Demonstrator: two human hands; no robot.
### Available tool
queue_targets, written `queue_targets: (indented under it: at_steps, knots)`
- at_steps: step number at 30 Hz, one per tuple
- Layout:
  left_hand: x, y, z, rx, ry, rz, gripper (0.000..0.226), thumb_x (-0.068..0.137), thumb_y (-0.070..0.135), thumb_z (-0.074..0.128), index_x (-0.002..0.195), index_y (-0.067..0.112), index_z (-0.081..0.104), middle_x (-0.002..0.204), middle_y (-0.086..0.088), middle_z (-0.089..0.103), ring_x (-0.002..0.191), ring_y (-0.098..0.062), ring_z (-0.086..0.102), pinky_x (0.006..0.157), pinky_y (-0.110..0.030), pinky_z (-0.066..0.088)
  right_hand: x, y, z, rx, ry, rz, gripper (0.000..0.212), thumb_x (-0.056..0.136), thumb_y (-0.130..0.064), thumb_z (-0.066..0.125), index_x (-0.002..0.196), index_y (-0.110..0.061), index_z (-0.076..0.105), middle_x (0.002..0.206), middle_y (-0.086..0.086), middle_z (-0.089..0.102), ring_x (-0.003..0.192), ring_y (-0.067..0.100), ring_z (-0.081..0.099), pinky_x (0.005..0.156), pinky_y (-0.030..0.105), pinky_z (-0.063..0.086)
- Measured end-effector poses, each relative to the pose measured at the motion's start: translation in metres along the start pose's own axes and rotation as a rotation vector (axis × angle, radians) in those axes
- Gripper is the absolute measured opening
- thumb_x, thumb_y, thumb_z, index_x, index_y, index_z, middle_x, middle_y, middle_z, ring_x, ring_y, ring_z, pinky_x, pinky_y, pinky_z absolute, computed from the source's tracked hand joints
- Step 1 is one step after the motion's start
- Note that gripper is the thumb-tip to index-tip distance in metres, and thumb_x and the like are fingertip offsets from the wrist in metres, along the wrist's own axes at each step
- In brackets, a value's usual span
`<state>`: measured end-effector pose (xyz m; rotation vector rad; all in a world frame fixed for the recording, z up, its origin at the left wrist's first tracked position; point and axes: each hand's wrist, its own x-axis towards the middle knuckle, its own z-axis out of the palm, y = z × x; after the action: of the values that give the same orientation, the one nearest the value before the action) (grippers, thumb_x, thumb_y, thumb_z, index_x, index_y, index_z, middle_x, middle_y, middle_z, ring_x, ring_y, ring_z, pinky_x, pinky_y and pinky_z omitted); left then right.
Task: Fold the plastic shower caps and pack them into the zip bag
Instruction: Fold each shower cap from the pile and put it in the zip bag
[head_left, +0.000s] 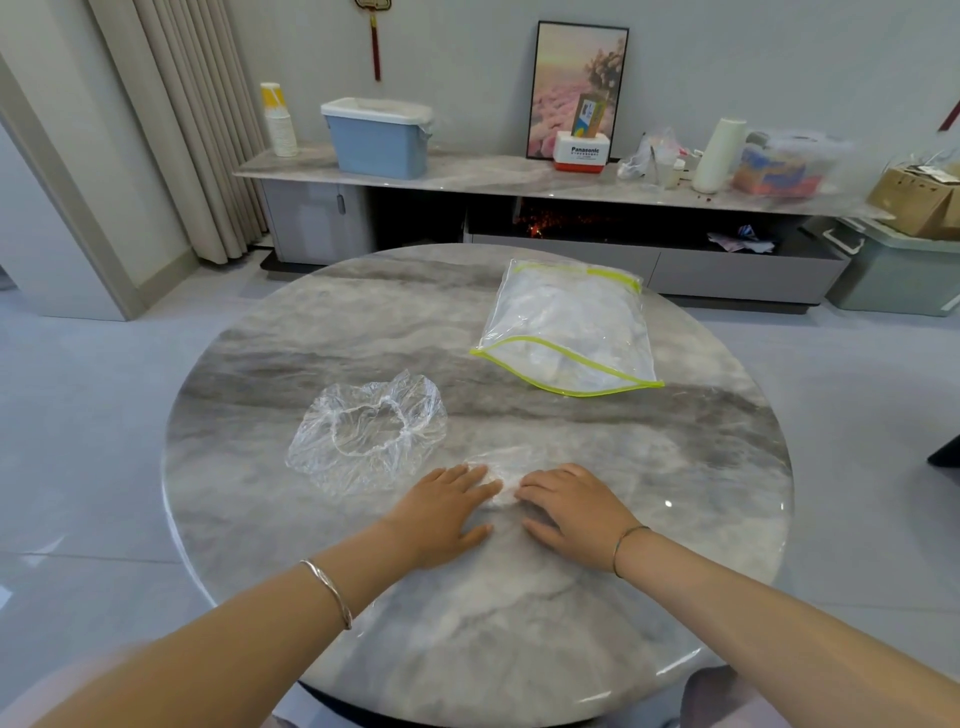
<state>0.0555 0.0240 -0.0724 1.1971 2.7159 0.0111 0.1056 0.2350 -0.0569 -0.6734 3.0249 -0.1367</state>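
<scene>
A clear plastic shower cap (506, 475) lies flattened on the round marble table (467, 623), hard to tell from the stone. My left hand (444, 512) and my right hand (574, 509) both press flat on it, fingers spread, fingertips nearly meeting. A second shower cap (366, 431) lies unfolded and crumpled to the left of my hands, its elastic rim showing. The zip bag (569, 330), clear with a yellow-green seal, lies at the far right of the table with several folded caps inside; its mouth faces me and looks open.
Behind the table runs a low marble-topped cabinet (467, 179) with a blue bin (379, 137), paper cups (278, 119), a framed picture (576, 88) and clutter. Curtains hang at the left. A green crate (893, 270) with cardboard boxes stands at the right.
</scene>
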Motion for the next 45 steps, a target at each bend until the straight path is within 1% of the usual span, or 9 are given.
queue_targets:
  at_steps: [5,11,18,22,26,32,34,39,45]
  knots:
    - [0.01,0.002,-0.005,-0.053,0.109,-0.048,0.044,0.098,0.023,0.042,0.141,0.02,0.039,0.149,0.0,0.037,0.135,-0.019,0.037,0.109,-0.026,0.023,0.006,-0.004,0.005,0.11,0.085,0.095,0.046,0.087,-0.045,0.054,0.126,-0.022,0.048,0.121,-0.005,0.052,0.111,0.014,0.049,0.097,0.024,0.03]
    - [0.008,-0.01,-0.016,-0.336,0.165,-0.19,0.027,0.097,0.036,0.046,0.113,0.02,0.06,0.106,-0.003,0.065,0.101,-0.023,0.058,0.082,-0.031,0.045,0.013,-0.003,0.004,0.244,0.129,0.267,0.02,0.086,-0.033,0.06,0.1,-0.019,0.059,0.097,-0.006,0.056,0.096,0.015,0.053,0.083,0.024,0.029]
    - [0.004,-0.015,-0.014,-0.764,0.154,-0.37,0.041,0.092,0.028,0.059,0.059,0.017,0.036,0.056,0.006,0.035,0.051,-0.009,0.034,0.05,-0.022,0.025,0.016,0.005,0.009,0.781,0.103,0.514,0.023,0.089,-0.023,0.062,0.072,-0.008,0.057,0.065,-0.001,0.05,0.063,0.01,0.044,0.064,0.026,0.037]
    - [0.002,-0.012,-0.014,-0.615,0.151,-0.377,0.015,0.088,0.027,0.063,0.095,0.017,0.054,0.075,0.008,0.052,0.067,-0.01,0.047,0.057,-0.022,0.034,0.023,0.002,0.009,0.825,0.098,0.588,0.029,0.087,-0.024,0.065,0.064,-0.016,0.05,0.055,-0.005,0.044,0.053,0.007,0.038,0.054,0.021,0.032]
    - [0.002,-0.014,-0.008,-0.321,0.286,-0.116,0.047,0.087,0.025,0.064,0.131,0.024,0.048,0.128,0.006,0.051,0.111,-0.013,0.051,0.085,-0.022,0.038,0.028,0.002,0.008,0.812,0.11,0.663,0.034,0.082,-0.025,0.071,0.057,-0.018,0.049,0.052,-0.006,0.045,0.049,0.006,0.039,0.05,0.019,0.031]
    - [0.004,-0.017,0.005,0.091,0.295,0.31,0.051,0.066,0.012,0.075,0.115,0.024,0.067,0.121,0.009,0.065,0.104,-0.012,0.065,0.085,-0.025,0.052,0.028,0.004,0.008,0.71,0.113,0.681,0.034,0.076,-0.03,0.076,0.057,-0.02,0.051,0.054,-0.007,0.051,0.053,0.009,0.047,0.057,0.024,0.038]
    - [-0.003,-0.014,0.007,0.117,0.248,0.325,0.035,0.084,0.027,0.054,0.117,0.025,0.066,0.124,0.009,0.063,0.108,-0.01,0.063,0.089,-0.027,0.051,0.026,0.004,0.006,0.6,0.091,0.661,0.033,0.077,-0.035,0.074,0.059,-0.022,0.049,0.056,-0.009,0.051,0.057,0.01,0.049,0.057,0.025,0.039]
    - [-0.012,-0.011,0.01,0.069,0.083,0.232,0.066,0.098,0.051,0.006,0.141,0.018,0.045,0.146,0.0,0.043,0.131,-0.015,0.044,0.107,-0.038,0.035,0.015,0.01,0.001,0.619,0.155,0.667,0.025,0.078,-0.028,0.072,0.07,-0.023,0.049,0.064,-0.006,0.058,0.064,0.014,0.054,0.067,0.034,0.048]
    - [-0.012,0.007,0.003,0.031,0.145,0.101,0.083,0.087,0.069,0.003,0.141,0.019,0.041,0.147,0.0,0.039,0.125,-0.018,0.045,0.105,-0.028,0.033,0.0,-0.009,-0.013,0.278,0.403,0.097,0.018,0.083,-0.028,0.053,0.095,-0.021,0.064,0.093,-0.007,0.06,0.084,0.006,0.05,0.073,0.021,0.04]
